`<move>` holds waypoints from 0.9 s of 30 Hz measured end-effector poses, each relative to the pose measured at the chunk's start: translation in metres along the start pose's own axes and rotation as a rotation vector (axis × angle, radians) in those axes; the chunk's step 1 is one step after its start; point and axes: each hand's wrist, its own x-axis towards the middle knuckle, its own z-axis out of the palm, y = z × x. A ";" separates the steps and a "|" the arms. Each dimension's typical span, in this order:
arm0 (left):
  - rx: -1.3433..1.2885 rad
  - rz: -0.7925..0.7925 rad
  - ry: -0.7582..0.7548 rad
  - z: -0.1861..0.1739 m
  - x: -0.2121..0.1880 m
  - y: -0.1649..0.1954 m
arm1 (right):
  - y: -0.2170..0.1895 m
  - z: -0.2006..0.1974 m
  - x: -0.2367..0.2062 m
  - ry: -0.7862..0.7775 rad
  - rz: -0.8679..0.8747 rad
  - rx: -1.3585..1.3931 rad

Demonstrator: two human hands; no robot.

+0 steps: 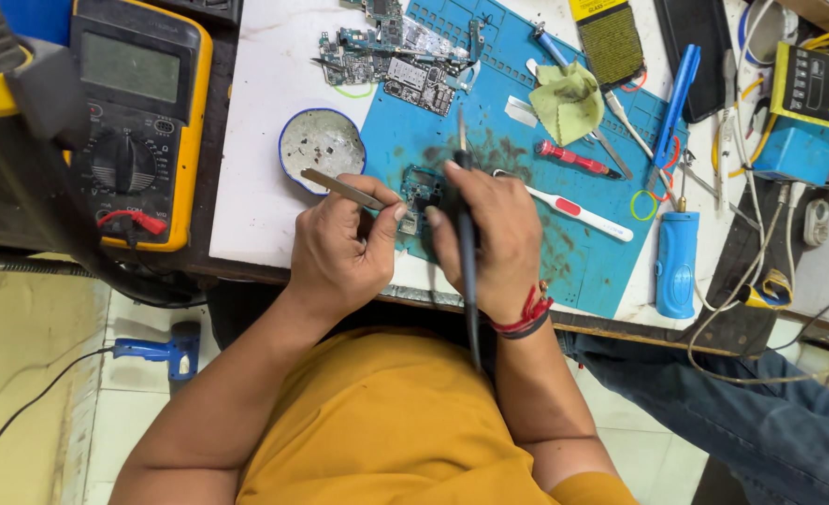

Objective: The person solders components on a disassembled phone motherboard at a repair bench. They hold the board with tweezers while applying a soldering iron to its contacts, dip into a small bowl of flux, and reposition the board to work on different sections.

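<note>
Two hands work a small circuit board (421, 192) on the blue mat (583, 252): left hand (344, 245) pinches tweezers (342, 189), right hand (489, 238) grips a soldering iron (468, 252), mid-soldering; steady tip placement matters.

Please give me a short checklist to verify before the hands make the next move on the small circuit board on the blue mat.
1. Left hand grips tweezers: ok.
2. Right hand grips dark pen-shaped tool: ok.
3. Circuit board lies on blue mat: ok.
4. Tool tip touching board: cannot tell, fingers hide it.
5. Small round dish close to left hand: ok.
6. Mat around board clean: not ok, dark stains.
</note>
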 end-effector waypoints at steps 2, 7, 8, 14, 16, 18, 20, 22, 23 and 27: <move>-0.036 -0.041 0.026 0.000 0.002 -0.003 | -0.001 0.003 -0.002 0.053 0.064 -0.007; -0.141 -0.033 0.126 0.003 0.006 -0.010 | -0.011 0.013 -0.001 0.043 0.126 -0.116; -0.160 -0.036 0.125 0.003 0.006 -0.012 | -0.012 0.016 0.000 0.021 0.123 -0.120; -0.155 -0.035 0.109 0.003 0.011 -0.016 | -0.008 0.023 0.004 -0.034 0.109 -0.117; -0.134 -0.032 0.102 0.001 0.013 -0.016 | -0.003 0.026 0.002 -0.023 0.102 -0.108; -0.115 -0.049 0.085 0.000 0.016 -0.016 | 0.001 0.030 -0.002 0.042 0.181 0.059; -0.103 -0.070 0.067 -0.001 0.016 -0.016 | 0.005 0.035 -0.007 0.142 0.237 0.242; -0.097 -0.080 0.051 -0.001 0.018 -0.016 | 0.009 0.039 -0.012 0.290 0.256 0.443; -0.089 -0.053 0.046 -0.001 0.019 -0.016 | 0.012 0.039 -0.015 0.276 0.251 0.308; -0.043 0.016 0.030 0.000 0.023 -0.018 | 0.020 0.032 -0.023 0.268 0.176 0.141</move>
